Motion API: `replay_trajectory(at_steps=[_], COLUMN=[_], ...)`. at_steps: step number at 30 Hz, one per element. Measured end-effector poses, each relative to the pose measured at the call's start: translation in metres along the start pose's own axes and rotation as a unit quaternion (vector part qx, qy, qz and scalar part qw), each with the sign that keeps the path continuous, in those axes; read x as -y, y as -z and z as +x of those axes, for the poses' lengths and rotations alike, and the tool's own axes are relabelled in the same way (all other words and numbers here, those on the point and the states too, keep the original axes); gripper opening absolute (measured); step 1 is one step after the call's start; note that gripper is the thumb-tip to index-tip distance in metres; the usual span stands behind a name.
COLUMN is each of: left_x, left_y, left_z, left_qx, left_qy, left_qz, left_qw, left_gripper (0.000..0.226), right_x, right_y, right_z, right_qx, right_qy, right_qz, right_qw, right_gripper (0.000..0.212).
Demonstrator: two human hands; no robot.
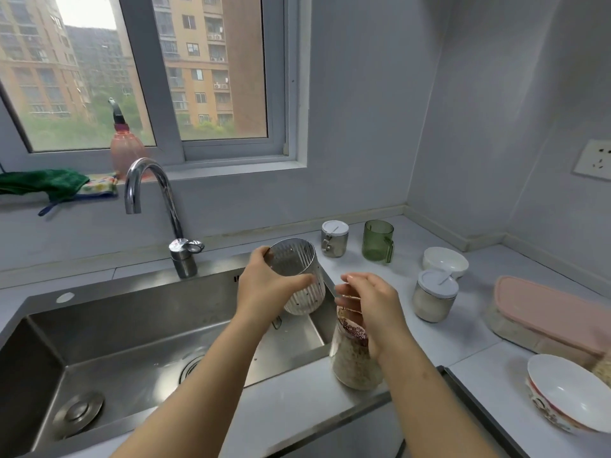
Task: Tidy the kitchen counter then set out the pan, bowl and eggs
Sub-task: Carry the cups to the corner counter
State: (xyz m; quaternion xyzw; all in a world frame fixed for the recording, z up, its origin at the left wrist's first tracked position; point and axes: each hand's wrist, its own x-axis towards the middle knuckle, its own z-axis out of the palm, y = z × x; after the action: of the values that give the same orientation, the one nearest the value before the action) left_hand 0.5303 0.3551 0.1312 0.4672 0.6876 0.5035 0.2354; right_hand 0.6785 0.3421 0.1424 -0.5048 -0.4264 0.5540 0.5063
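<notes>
Spray bottle [127, 150], green cloth [39, 183] on windowsill [231, 171]; chrome faucet [172, 209]

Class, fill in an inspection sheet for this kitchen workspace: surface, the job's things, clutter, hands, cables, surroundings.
Surface: pale counter beside a steel sink.
Job's things: white bowl at the back, patterned bowl at the near right; no pan or eggs seen.
Clutter: far lidded jar, near lidded jar, green mug, pink-lidded container.
Hands: left hand grips a ribbed cup above the sink's right edge; right hand holds the grain jar by its top.
Cables: nothing seen.
Surroundings: tap, window, spray bottle and green cloth on the sill, wall socket.
</notes>
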Motion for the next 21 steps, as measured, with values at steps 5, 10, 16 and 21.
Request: replay_trajectory(at_steps=[5, 10, 16, 21], left_x=[-0.009, -0.017, -0.025, -0.019], left_y=[-0.024, -0.063, -0.122, -0.176], left_z=[0.022, 0.044, 0.084, 0.117], left_qx=[0.000, 0.028, 0.051, 0.095], left_qy=[0.013, 0.002, 0.038, 0.057], left_qz=[-0.051, -0.052, 0.006, 0.074], left_qw=[0.999, 0.998, 0.998, 0.991], left_gripper=[0.093, 0.093, 0.094, 0.097], right_x=[0.008, 0.010, 0.007, -0.004], right_y=[0.021, 0.050, 0.080, 0.089], right_z=[0.020, 0.058, 0.124, 0.172], right_qx=[-0.044, -0.075, -0.087, -0.060], right_qy=[0.019, 0.016, -0.018, -0.048], right_qz=[0.019, 0.022, 0.007, -0.033], right_qw=[0.999, 0.997, 0.996, 0.996], right_gripper=[0.017, 0.019, 0.017, 0.018])
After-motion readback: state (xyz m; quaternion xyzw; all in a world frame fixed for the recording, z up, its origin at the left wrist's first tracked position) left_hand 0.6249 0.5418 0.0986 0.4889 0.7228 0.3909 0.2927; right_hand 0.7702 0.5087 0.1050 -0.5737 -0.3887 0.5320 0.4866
